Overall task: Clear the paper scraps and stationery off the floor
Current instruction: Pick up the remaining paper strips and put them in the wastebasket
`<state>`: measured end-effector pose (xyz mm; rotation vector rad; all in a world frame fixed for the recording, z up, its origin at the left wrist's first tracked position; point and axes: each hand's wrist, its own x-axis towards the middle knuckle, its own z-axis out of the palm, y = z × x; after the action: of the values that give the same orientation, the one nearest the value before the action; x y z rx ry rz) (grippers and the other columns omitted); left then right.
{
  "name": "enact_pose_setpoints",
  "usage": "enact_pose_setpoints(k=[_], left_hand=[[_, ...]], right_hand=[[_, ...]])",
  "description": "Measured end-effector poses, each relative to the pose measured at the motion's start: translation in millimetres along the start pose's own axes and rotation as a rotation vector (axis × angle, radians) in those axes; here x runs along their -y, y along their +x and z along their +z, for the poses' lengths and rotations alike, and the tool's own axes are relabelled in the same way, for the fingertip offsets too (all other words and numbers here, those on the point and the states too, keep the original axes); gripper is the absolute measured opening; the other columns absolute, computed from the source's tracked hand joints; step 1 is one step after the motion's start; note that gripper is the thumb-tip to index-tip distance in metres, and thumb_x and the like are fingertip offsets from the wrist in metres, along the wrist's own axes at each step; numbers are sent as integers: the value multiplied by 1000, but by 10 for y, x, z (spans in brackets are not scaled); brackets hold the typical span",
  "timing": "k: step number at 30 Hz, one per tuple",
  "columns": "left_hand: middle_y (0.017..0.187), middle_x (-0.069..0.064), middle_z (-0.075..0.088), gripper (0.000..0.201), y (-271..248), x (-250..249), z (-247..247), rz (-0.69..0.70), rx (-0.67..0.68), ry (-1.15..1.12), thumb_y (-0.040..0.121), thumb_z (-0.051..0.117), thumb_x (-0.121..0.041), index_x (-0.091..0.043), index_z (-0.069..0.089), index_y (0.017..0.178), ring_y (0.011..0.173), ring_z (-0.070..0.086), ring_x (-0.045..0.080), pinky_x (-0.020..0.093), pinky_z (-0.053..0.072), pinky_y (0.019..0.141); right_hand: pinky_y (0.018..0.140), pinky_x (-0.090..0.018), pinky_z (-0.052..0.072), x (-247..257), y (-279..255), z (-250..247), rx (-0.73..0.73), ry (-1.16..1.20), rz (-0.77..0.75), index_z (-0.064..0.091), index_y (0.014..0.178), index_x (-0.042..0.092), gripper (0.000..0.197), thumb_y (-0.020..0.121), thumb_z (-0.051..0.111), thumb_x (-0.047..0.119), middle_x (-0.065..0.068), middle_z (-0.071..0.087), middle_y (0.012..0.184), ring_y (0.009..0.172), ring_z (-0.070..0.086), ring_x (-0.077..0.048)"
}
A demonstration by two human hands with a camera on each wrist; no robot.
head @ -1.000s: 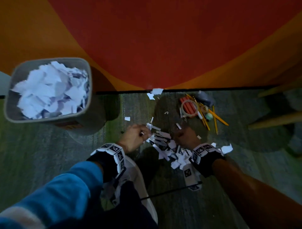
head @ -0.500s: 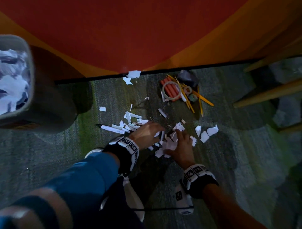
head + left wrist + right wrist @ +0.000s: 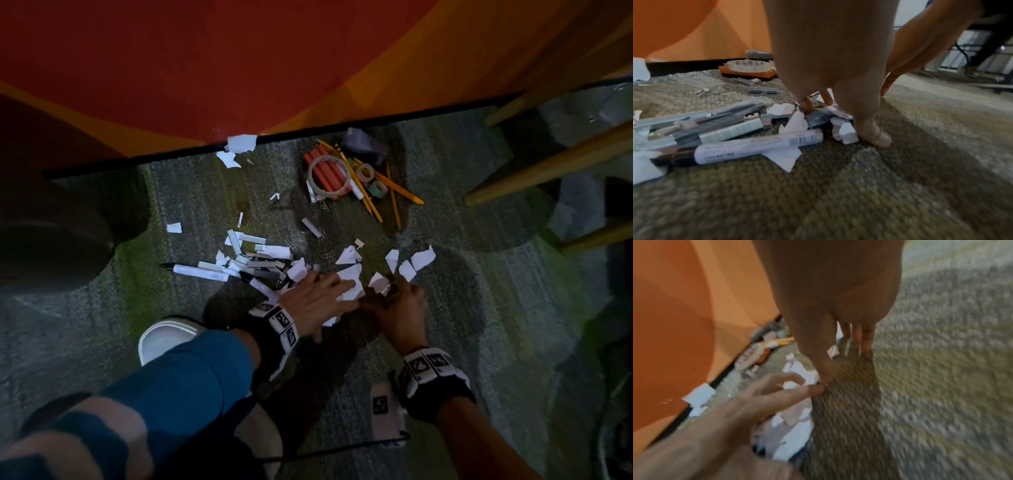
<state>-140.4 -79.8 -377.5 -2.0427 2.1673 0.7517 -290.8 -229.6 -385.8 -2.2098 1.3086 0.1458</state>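
Head view: left hand [image 3: 315, 298] lies with fingers spread flat on scraps [image 3: 349, 281] on the floor [image 3: 479, 308]; right hand [image 3: 400, 308], fingers curled, pinches scraps. Marker [image 3: 202, 272] lies left; pencils [image 3: 383, 192] near the wall.

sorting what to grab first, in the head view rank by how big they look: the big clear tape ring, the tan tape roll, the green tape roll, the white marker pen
1. White marker pen, the longest.
2. Big clear tape ring lying on the orange sticks.
3. Small tan tape roll and small green tape roll: they look about alike, so I will not rank them.
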Motion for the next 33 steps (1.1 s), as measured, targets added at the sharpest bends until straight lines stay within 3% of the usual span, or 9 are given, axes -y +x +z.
enact_pose_setpoints(k=[3,8,12,15,19,24,27,30,33], left_hand=[[150,9,33,75,26,39,27,12,-57,-49,75,79,-36,-27,46,142,129,32,34,52,37,98],[111,8,54,21,66,70,93,46,-250,-228,86,64,-6,-13,72,104,104,47,29,46,50,71],[104,2,65,21,46,118,-77,-74,-325,-460,94,62,-15,-22,76,108,102,59,23,43,51,76],[91,-3,75,17,15,220,-258,-239,-498,-846,94,67,-16,-20,78,105,80,69,5,27,55,73],[64,4,61,24,-132,405,-508,-422,-569,-941,96,63,-22,-6,67,79,59,58,11,31,41,59],[62,-14,54,11,-322,670,-530,-656,-649,-1158,92,69,-22,-15,70,84,62,52,11,33,46,66],[76,2,69,4,-474,754,-509,-677,-700,-1310,90,71,-16,-12,70,91,74,64,22,43,54,79],[95,14,73,19,-605,746,-529,-729,-731,-1447,93,65,-2,-5,68,111,85,70,30,53,59,79],[99,13,73,22,-737,748,-516,-727,-705,-1406,93,63,1,-3,65,114,81,72,20,39,62,73]], right_hand=[[97,-43,35,50,-10,55,-14,-49,19,51,138,20,79,69,84,38,-16,47,122,115,41,-38],[95,-42,40,162,-21,132,-88,21,-76,68,124,16,43,82,75,18,-16,54,122,114,47,-38],[86,-37,49,229,72,148,-123,62,-134,77,100,5,22,82,65,-1,-16,66,104,97,62,-37],[72,-33,49,330,149,65,-97,86,-189,78,88,5,18,83,62,-2,-16,70,87,80,66,-34],[80,-33,51,514,163,-45,-37,200,-147,75,105,8,26,89,57,0,-13,73,100,92,66,-28],[87,-36,42,588,258,91,85,50,-157,59,130,12,52,83,73,28,-18,54,118,110,52,-34],[96,-43,41,690,279,192,111,-67,-167,47,142,12,72,81,75,39,-16,43,125,119,40,-35],[96,-46,44,802,322,303,55,-61,-165,51,140,14,62,85,74,28,-15,44,125,118,41,-37],[93,-42,46,892,324,335,37,37,-201,64,129,10,44,86,71,11,-17,53,121,112,50,-37]])
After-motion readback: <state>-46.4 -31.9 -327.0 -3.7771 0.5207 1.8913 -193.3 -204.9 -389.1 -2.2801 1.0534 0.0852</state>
